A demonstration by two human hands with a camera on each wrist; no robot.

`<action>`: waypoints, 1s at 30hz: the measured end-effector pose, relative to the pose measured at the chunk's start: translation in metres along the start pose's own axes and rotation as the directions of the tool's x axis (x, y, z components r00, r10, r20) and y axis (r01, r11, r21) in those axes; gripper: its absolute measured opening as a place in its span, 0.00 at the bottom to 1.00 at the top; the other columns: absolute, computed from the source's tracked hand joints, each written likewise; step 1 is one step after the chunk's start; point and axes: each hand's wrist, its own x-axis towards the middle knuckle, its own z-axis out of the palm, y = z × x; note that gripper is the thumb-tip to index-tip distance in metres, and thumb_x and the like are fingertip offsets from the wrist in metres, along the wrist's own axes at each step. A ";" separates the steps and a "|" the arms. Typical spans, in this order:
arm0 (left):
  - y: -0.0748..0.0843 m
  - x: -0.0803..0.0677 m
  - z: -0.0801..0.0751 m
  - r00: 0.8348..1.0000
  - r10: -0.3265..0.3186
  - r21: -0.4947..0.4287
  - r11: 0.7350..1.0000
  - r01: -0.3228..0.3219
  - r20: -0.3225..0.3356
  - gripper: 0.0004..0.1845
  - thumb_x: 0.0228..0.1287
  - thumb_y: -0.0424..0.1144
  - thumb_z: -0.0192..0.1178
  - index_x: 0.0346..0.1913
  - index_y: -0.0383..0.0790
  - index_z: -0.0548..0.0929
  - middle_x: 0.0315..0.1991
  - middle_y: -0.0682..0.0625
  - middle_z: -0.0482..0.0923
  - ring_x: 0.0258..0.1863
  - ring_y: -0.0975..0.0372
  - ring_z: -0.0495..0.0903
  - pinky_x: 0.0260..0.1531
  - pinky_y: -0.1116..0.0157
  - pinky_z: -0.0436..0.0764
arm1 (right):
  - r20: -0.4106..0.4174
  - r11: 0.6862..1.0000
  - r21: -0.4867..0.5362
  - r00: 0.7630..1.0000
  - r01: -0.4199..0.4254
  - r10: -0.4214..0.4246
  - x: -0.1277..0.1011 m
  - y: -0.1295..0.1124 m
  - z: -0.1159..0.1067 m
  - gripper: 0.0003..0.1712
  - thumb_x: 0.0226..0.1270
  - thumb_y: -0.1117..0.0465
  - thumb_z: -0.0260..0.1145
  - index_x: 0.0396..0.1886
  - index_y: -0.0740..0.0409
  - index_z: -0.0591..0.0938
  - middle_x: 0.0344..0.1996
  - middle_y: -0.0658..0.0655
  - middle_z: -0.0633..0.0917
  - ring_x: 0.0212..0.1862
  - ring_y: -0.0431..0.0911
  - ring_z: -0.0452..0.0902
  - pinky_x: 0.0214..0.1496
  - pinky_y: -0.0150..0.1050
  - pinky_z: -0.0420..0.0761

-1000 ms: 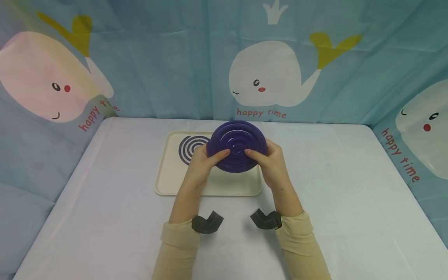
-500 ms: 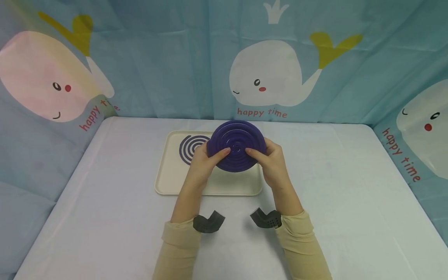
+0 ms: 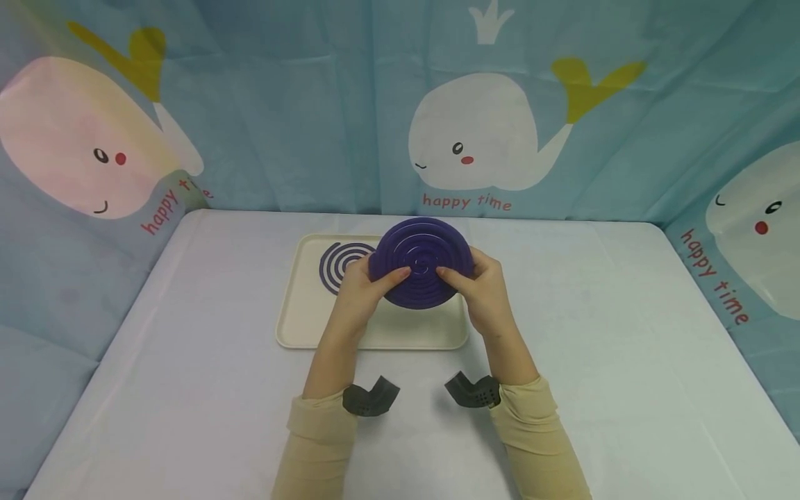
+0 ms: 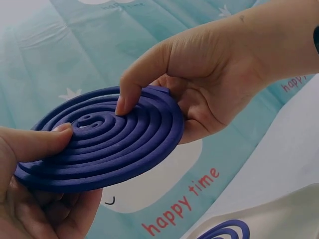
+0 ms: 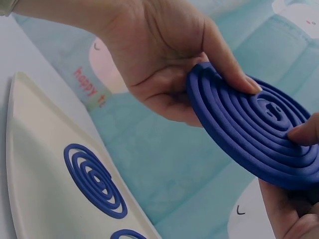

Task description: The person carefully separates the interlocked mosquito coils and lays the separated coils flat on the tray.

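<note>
A blue-purple pair of mosquito coils (image 3: 421, 239), nested into one tight disc, is held up over the tray, its face tilted toward the head camera. My left hand (image 3: 359, 292) pinches its left side, thumb on the face near the middle and fingers behind. Opposite, my right hand (image 3: 489, 288) pinches the right side the same way. The left wrist view shows the two inner ends interlocked at the centre of the disc (image 4: 124, 144). A single loose coil (image 5: 94, 179) with gaps between its turns lies on the cream tray (image 3: 412, 340); part of another coil (image 5: 128, 234) shows beside it.
The tray stands toward the back of a white-covered table (image 3: 594, 347). A light blue curtain (image 3: 300, 139) printed with whales hangs behind and at the sides. Black wrist mounts (image 3: 371, 399) sit at the cuffs.
The disc tilts and shifts very slightly between my hands, and both hands keep their pinch. The tray and the coil on it stay put.
</note>
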 end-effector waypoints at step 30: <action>-0.007 0.002 0.011 0.977 0.006 -0.034 0.999 -0.013 -0.213 0.22 0.50 0.29 0.67 0.49 0.24 0.77 0.45 0.35 0.80 0.46 0.50 0.79 0.50 0.59 0.78 | 0.069 0.995 -0.032 0.994 0.090 -0.088 -0.002 0.003 0.006 0.22 0.54 0.78 0.64 0.51 0.79 0.74 0.38 0.48 0.84 0.42 0.44 0.80 0.46 0.38 0.82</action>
